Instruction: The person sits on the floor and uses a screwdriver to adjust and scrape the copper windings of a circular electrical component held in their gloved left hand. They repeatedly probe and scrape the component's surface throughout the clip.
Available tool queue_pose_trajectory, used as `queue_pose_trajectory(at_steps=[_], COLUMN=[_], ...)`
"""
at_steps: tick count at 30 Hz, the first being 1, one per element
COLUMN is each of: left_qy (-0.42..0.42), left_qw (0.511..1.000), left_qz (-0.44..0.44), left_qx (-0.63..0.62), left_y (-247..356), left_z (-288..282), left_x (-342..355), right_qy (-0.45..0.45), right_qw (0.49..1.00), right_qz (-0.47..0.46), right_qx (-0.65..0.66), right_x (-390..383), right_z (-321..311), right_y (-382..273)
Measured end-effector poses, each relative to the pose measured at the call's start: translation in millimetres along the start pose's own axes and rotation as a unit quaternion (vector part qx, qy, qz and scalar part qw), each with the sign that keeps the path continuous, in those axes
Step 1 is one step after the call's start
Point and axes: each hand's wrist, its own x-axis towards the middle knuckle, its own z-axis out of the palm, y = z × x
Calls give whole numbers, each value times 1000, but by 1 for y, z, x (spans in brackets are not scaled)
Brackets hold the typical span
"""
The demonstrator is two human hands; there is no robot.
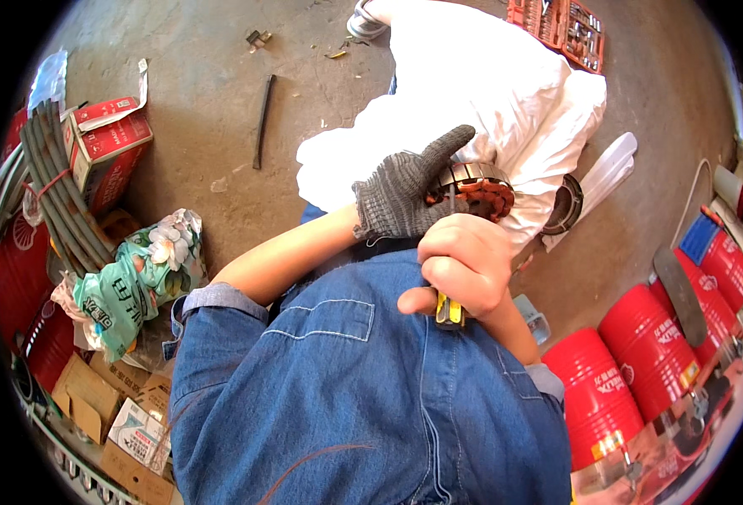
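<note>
My left hand [401, 189], in a dark grey knit glove with its thumb raised, holds a ring-shaped motor stator [481, 195] with metal laminations and copper-coloured windings. My bare right hand [460, 261], just below it, is closed round a screwdriver [449, 313] with a yellow and black handle; the metal shaft reaches up to the stator. Large white cloth [481, 76] is spread beyond my hands. A dark round metal part [561, 210] rests at the right edge of the cloth, beside the stator.
An open orange tool case [556, 29] is at the top. A black strip [263, 122] lies on the concrete floor [203, 76]. Left are coiled hoses [55, 185], a red box [110, 151], a green bag [127, 295] and cardboard [85, 396]. Several red drums [641, 345] line the right.
</note>
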Motion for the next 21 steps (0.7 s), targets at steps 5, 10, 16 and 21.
queue_pose_trajectory(at_steps=[5, 10, 16, 21], left_qy=[-37, -116, -205, -221], left_qw=[991, 973, 937, 924], left_qz=[26, 108, 23, -2], left_qx=[-127, -169, -283, -314], left_y=[-1, -8, -3, -2], left_z=[-3, -7, -12, -15], left_x=[-9, -6, -7, -7], right_qy=[186, 333, 319, 288], right_qw=[978, 934, 930, 928], right_qz=[70, 123, 177, 219], right_qx=[64, 45, 33, 83], right_x=[-21, -38, -36, -33], right_z=[-39, -72, -74, -66], right_y=[-34, -29, -15, -9])
